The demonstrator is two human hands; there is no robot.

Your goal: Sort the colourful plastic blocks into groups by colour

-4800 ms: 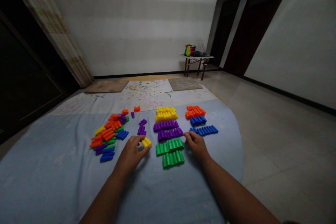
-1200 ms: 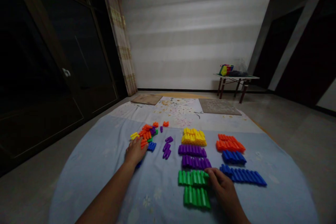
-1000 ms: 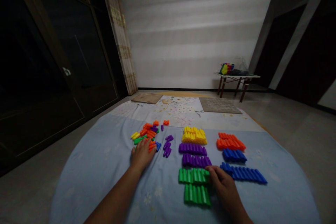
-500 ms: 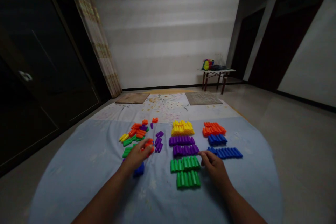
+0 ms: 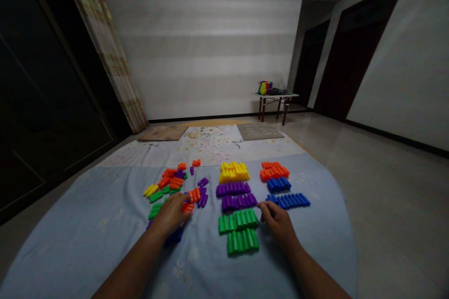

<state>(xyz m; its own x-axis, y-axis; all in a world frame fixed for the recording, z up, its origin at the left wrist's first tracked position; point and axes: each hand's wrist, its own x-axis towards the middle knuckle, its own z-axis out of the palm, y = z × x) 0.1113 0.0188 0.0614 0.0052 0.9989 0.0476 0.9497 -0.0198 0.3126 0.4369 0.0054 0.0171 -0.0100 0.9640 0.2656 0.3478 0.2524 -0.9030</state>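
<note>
Over the loose coloured pieces on the left, my left hand (image 5: 171, 212) is low, with thumb and fingers apart. Small orange plastic pieces (image 5: 188, 207) lie by its fingertips; whether it touches them I cannot tell. Further orange pieces (image 5: 194, 195) and purple pieces (image 5: 202, 197) are just beyond. My right hand (image 5: 278, 222) rests with curled fingers at the right end of a purple row (image 5: 239, 202), nothing visible in them. Nearer me are green rows (image 5: 242, 241). A blue row (image 5: 291, 201) lies to the right of that hand's fingers.
Yellow pieces (image 5: 234, 172) are stacked behind the purple rows, orange ones (image 5: 274, 170) further right. Loose yellow pieces (image 5: 150, 190) lie at far left. A brown board (image 5: 163, 133) and a grey board (image 5: 260, 131) sit at the table's far edge. Beyond stands a small table (image 5: 277, 95).
The view has turned slightly right, so everything appears further left. My left hand has drawn back a little towards me, showing more orange pieces. The right hand stays by the purple row.
</note>
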